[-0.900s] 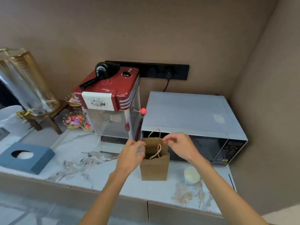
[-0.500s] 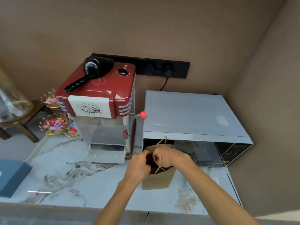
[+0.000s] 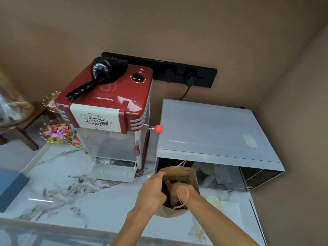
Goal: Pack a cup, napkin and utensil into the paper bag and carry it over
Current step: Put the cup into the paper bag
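Note:
A small brown paper bag (image 3: 193, 180) with twine handles stands on the marble counter (image 3: 88, 201), right in front of the microwave. My left hand (image 3: 151, 190) pinches the bag's left rim. My right hand (image 3: 179, 191) is pushed down into the bag's mouth, with a handle loop lying over its wrist; its fingertips are hidden inside. A pale cup (image 3: 213, 201) sits on the counter just right of my right forearm, beside a white napkin (image 3: 232, 208). No utensil is visible.
A silver microwave (image 3: 213, 132) stands close behind the bag, and a red popcorn machine (image 3: 106, 107) to its left. A blue tissue box (image 3: 10, 189) and candy dishes (image 3: 56, 133) lie far left. The wall closes the right side, and the counter edge (image 3: 53, 226) runs near me.
My head has moved closer and looks more steeply down. My right hand went from the bag's rim down into its mouth. My left hand has stayed on the left rim.

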{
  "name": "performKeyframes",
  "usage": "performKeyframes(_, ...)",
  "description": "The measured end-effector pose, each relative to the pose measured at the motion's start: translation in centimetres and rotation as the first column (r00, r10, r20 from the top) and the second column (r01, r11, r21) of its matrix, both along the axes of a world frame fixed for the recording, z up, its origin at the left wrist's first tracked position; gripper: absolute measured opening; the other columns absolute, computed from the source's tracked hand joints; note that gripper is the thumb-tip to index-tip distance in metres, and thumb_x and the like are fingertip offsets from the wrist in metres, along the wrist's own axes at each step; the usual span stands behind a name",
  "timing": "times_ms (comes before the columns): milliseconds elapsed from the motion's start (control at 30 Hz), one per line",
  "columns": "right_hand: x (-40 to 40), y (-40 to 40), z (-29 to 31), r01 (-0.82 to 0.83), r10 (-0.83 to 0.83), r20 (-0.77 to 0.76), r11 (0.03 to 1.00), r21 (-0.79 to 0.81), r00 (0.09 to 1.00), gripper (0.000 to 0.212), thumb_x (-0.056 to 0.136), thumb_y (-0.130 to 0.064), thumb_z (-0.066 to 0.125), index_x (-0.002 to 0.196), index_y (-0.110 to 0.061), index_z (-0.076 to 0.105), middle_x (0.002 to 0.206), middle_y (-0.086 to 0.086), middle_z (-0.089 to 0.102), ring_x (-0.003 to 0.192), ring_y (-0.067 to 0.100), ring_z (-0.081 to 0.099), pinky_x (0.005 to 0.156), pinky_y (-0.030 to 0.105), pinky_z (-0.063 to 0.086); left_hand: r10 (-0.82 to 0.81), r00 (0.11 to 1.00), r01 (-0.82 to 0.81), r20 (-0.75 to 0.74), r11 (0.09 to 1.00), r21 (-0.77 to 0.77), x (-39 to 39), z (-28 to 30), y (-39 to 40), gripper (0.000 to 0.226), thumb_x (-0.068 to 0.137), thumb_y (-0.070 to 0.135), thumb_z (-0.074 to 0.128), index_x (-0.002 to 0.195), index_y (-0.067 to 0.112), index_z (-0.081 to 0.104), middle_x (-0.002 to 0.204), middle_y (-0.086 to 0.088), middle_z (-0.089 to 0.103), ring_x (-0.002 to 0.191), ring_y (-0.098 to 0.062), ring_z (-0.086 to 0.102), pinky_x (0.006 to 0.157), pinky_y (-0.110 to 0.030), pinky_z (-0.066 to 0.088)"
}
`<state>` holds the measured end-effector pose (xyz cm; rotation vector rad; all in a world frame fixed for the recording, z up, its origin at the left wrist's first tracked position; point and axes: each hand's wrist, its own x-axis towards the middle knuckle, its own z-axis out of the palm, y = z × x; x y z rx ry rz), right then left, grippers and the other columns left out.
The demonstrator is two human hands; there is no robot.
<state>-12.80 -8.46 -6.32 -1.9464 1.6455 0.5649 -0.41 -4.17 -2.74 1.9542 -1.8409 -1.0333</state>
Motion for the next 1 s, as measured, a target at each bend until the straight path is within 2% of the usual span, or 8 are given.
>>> performKeyframes(133,-0.2,-0.6,2.1,-0.050,0.049,0.012,0.972,0.228,0.999,0.060,0.086,-0.012,0.066,0.141,-0.014,0.044,0.132,0.015,0.060,0.120,0.035,0.059,0.096,0.041,0.049,0.010,1.000,-0.010,-0.013,1.000,0.026,0.0,0.2,0.2,0.072,0.076,-0.004,0.062,0.138,0.029,0.042,0.138,0.000,0.054,0.121,-0.022,0.056,0.101,-0.036,0.051)
performKeyframes(233,-1.0,-0.3,4.4,-0.043,0.015,0.126,0.973,0.226,0.992,0.049,0.086,-0.015,0.068,0.133,-0.017,0.055,0.125,0.011,0.065,0.112,0.030,0.064,0.092,0.037,0.054,0.014,0.999,-0.013,-0.031,0.999,0.043,-0.1,0.4,0.2,0.074,0.077,-0.004,0.067,0.139,0.029,0.044,0.138,0.001,0.054,0.123,-0.019,0.054,0.104,-0.032,0.049)
performKeyframes(367,-4.7,1.0,7.2,-0.058,0.052,0.440,0.998,0.000,0.897,0.050,0.090,0.001,0.059,0.135,-0.022,0.055,0.125,0.002,0.065,0.112,0.017,0.064,0.097,0.033,0.055,0.024,0.999,-0.022,-0.039,0.998,0.053,-0.3,0.6,0.2,0.073,0.075,-0.002,0.071,0.137,0.029,0.046,0.135,0.002,0.057,0.122,-0.019,0.055,0.104,-0.032,0.050)
performKeyframes(500,-11.6,3.6,6.8,0.321,0.052,0.650,0.838,-0.441,0.758,0.053,0.079,0.019,0.051,0.091,-0.030,0.067,0.095,-0.014,0.070,0.091,0.002,0.066,0.082,0.023,0.054,0.050,0.998,-0.047,-0.037,0.995,0.084,-0.1,0.7,0.2,0.079,0.075,-0.004,0.070,0.139,0.033,0.043,0.136,0.003,0.054,0.121,-0.020,0.053,0.102,-0.032,0.051)
performKeyframes(567,-14.5,4.2,4.8,0.428,-0.090,0.599,0.783,-0.451,0.795,0.053,0.078,0.013,0.056,0.086,-0.039,0.057,0.098,-0.015,0.067,0.099,0.008,0.065,0.085,0.028,0.054,0.062,0.997,-0.058,-0.038,0.994,0.095,-0.2,0.9,0.1,0.079,0.076,-0.004,0.070,0.139,0.034,0.042,0.135,0.003,0.053,0.120,-0.020,0.053,0.101,-0.032,0.052)
performKeyframes(633,-16.1,4.6,1.9,0.360,-0.244,0.376,0.892,-0.275,0.894,0.049,0.082,-0.011,0.071,0.116,-0.040,0.050,0.131,-0.004,0.055,0.128,0.023,0.051,0.103,0.034,0.046,0.061,0.997,-0.056,-0.041,0.992,0.111,-0.6,0.9,0.1,0.080,0.077,-0.005,0.071,0.140,0.034,0.041,0.134,0.002,0.053,0.119,-0.021,0.054,0.100,-0.033,0.054)
performKeyframes(733,-16.2,5.2,-1.8,0.335,-0.349,0.153,0.936,0.112,0.925,0.108,0.073,-0.044,0.081,0.155,-0.041,0.009,0.163,0.007,0.007,0.149,0.035,0.019,0.117,0.044,0.032,0.055,0.996,-0.045,-0.070,0.990,0.131,-1.1,0.8,0.0,0.082,0.077,-0.006,0.072,0.141,0.034,0.040,0.136,0.001,0.053,0.121,-0.021,0.054,0.101,-0.034,0.053)
performKeyframes(1000,-15.9,6.7,-1.8,0.282,-0.258,0.169,0.949,-0.143,0.951,0.063,0.088,-0.021,0.062,0.143,-0.039,0.036,0.152,0.001,0.027,0.135,0.026,0.039,0.101,0.034,0.049,0.059,0.994,-0.047,-0.090,0.990,0.136,-1.2,0.9,0.0,0.082,0.078,-0.007,0.071,0.142,0.034,0.039,0.142,0.002,0.050,0.127,-0.022,0.051,0.104,-0.035,0.052)
